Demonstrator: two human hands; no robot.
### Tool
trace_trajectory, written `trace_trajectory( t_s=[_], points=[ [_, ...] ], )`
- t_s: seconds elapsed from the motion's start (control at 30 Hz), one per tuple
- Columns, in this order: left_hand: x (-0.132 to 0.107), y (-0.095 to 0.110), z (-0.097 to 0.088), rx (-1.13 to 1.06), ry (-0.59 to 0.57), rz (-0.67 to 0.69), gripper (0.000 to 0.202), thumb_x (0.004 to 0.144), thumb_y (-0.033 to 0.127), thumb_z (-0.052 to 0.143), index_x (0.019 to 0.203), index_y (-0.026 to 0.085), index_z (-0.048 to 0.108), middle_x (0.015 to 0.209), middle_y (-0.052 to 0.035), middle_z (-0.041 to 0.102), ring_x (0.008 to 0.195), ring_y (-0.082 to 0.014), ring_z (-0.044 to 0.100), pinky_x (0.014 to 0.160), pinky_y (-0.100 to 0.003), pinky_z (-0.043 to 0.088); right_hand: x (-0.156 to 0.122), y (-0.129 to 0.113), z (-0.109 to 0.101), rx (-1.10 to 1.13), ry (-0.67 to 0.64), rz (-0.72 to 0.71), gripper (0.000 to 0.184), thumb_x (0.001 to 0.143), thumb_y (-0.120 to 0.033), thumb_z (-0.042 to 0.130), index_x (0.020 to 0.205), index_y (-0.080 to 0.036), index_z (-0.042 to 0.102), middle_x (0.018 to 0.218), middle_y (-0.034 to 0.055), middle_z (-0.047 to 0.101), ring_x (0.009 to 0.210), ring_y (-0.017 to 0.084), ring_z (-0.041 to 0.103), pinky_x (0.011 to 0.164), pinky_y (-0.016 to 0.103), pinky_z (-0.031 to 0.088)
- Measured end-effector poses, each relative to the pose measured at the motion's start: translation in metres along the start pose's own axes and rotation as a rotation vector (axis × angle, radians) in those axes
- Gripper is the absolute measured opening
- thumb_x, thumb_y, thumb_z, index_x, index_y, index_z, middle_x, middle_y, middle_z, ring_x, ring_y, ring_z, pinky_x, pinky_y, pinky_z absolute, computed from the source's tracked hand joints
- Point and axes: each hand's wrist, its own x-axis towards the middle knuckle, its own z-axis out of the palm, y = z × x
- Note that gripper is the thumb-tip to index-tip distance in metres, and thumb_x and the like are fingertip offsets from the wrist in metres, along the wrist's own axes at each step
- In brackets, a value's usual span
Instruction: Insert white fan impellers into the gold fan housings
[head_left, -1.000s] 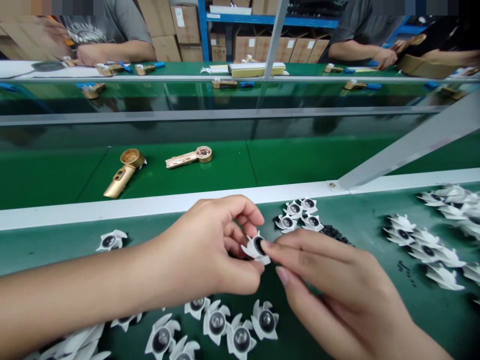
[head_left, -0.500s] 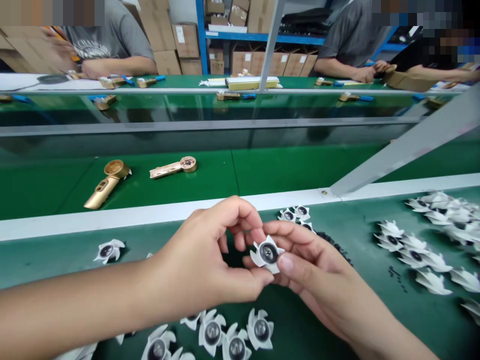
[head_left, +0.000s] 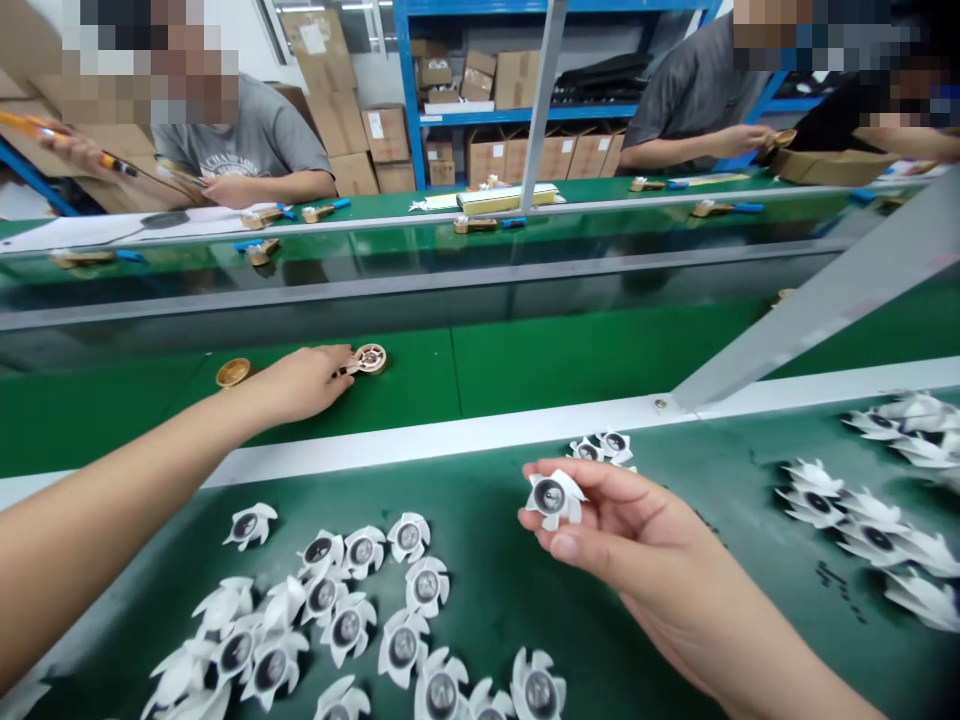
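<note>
My left hand (head_left: 309, 384) reaches across to the green belt, its fingers closed on the handle of a gold handheld-fan housing (head_left: 372, 358). The round, spoked head of that housing shows beyond my fingertips, while the handle is mostly hidden. A second gold housing (head_left: 233, 373) lies partly behind my left forearm, with just its round head in sight. Between thumb and fingers, my right hand (head_left: 637, 535) holds a white fan blade wheel (head_left: 553, 497) above the near table, its dark hub facing me.
Many loose white fan wheels (head_left: 346, 628) lie at the front left, with others (head_left: 874, 540) at the right. Small black pieces (head_left: 840, 590) are among them. A white ledge (head_left: 480, 430) and a slanted grey post (head_left: 810, 290) border the belt. Co-workers sit opposite.
My left hand has left the fan wheel and moved forward and left onto the gold housing. My right hand keeps the wheel. The view has tilted up slightly.
</note>
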Motion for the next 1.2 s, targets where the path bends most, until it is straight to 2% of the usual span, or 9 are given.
trace_trajectory(
  t_s=[0.07, 0.13, 0.23, 0.33, 0.53, 0.77, 0.93, 1.1, 1.2],
  points=[
    [-0.017, 0.023, 0.003, 0.021, -0.005, 0.014, 0.038, 0.085, 0.047, 0.052, 0.104, 0.017, 0.062, 0.096, -0.0164, 0.073, 0.089, -0.0367, 0.069, 0.076, -0.043, 0.05, -0.002, 0.001, 0.005, -0.036, 0.044, -0.022, 0.031, 0.073, -0.023, 0.087, 0.102, -0.028, 0.075, 0.088, 0.0007, 0.079, 0.086, 0.013, 0.075, 0.079, 0.02, 0.058],
    [-0.041, 0.058, 0.005, -0.019, -0.039, 0.059, 0.031, 0.09, 0.048, 0.049, 0.101, 0.02, 0.057, 0.083, -0.0082, 0.07, 0.075, -0.0285, 0.067, 0.066, -0.035, 0.047, -0.006, 0.001, 0.011, -0.09, 0.112, -0.039, 0.029, 0.071, -0.022, 0.088, 0.096, -0.026, 0.074, 0.087, 0.0006, 0.078, 0.08, 0.013, 0.074, 0.074, 0.019, 0.058],
    [-0.075, 0.111, 0.009, -0.247, -0.185, 0.187, 0.021, 0.096, 0.046, 0.045, 0.097, 0.025, 0.048, 0.075, 0.0021, 0.064, 0.062, -0.0175, 0.06, 0.055, -0.026, 0.041, -0.011, 0.001, 0.021, -0.163, 0.192, -0.055, 0.027, 0.068, -0.024, 0.088, 0.089, -0.024, 0.071, 0.083, 0.0012, 0.077, 0.075, 0.013, 0.072, 0.067, 0.019, 0.057],
    [-0.094, 0.141, 0.015, -0.381, -0.243, 0.284, 0.017, 0.098, 0.042, 0.044, 0.093, 0.026, 0.041, 0.074, 0.0046, 0.059, 0.06, -0.015, 0.055, 0.054, -0.025, 0.037, -0.012, 0.001, 0.024, -0.161, 0.229, -0.092, 0.027, 0.068, -0.024, 0.088, 0.089, -0.023, 0.07, 0.078, 0.0008, 0.077, 0.075, 0.014, 0.073, 0.067, 0.02, 0.058],
    [-0.101, 0.149, 0.026, -0.369, -0.279, 0.253, 0.012, 0.1, 0.038, 0.04, 0.098, 0.028, 0.036, 0.072, 0.0051, 0.056, 0.056, -0.0164, 0.053, 0.052, -0.027, 0.034, -0.009, 0.001, 0.018, -0.059, 0.169, -0.18, 0.027, 0.068, -0.017, 0.088, 0.087, -0.024, 0.071, 0.079, -0.0019, 0.079, 0.072, 0.011, 0.075, 0.069, 0.015, 0.06],
    [-0.107, 0.161, 0.021, -0.308, -0.331, 0.239, 0.006, 0.1, 0.032, 0.033, 0.099, 0.026, 0.034, 0.08, 0.0005, 0.063, 0.064, -0.0208, 0.062, 0.056, -0.03, 0.039, -0.012, 0.0, 0.02, -0.101, 0.201, -0.181, 0.033, 0.061, -0.009, 0.09, 0.084, -0.023, 0.07, 0.076, -0.0026, 0.079, 0.069, 0.012, 0.075, 0.066, 0.015, 0.06],
    [-0.11, 0.158, 0.032, -0.103, -0.251, 0.277, 0.012, 0.093, 0.023, 0.035, 0.105, 0.024, 0.033, 0.077, -0.0043, 0.067, 0.06, -0.0267, 0.065, 0.051, -0.032, 0.038, -0.012, -0.002, 0.02, -0.188, 0.229, -0.218, 0.031, 0.063, -0.013, 0.089, 0.086, -0.024, 0.07, 0.079, -0.0016, 0.079, 0.072, 0.014, 0.075, 0.069, 0.019, 0.062],
    [-0.11, 0.153, 0.04, -0.034, -0.214, 0.31, 0.014, 0.09, 0.016, 0.038, 0.101, 0.024, 0.035, 0.079, -0.0053, 0.068, 0.063, -0.0275, 0.068, 0.051, -0.032, 0.04, -0.008, -0.001, 0.016, -0.077, 0.191, -0.055, 0.038, 0.065, -0.027, 0.091, 0.095, -0.021, 0.069, 0.075, -0.0006, 0.076, 0.072, 0.015, 0.076, 0.069, 0.022, 0.062],
    [-0.111, 0.156, 0.041, -0.015, -0.208, 0.344, 0.012, 0.09, 0.016, 0.037, 0.099, 0.023, 0.037, 0.078, -0.0056, 0.068, 0.06, -0.0272, 0.068, 0.048, -0.031, 0.038, -0.009, 0.003, 0.014, -0.115, 0.171, -0.067, 0.042, 0.066, -0.027, 0.09, 0.101, -0.021, 0.068, 0.08, 0.0005, 0.077, 0.075, 0.017, 0.076, 0.07, 0.024, 0.061]
  ],
)
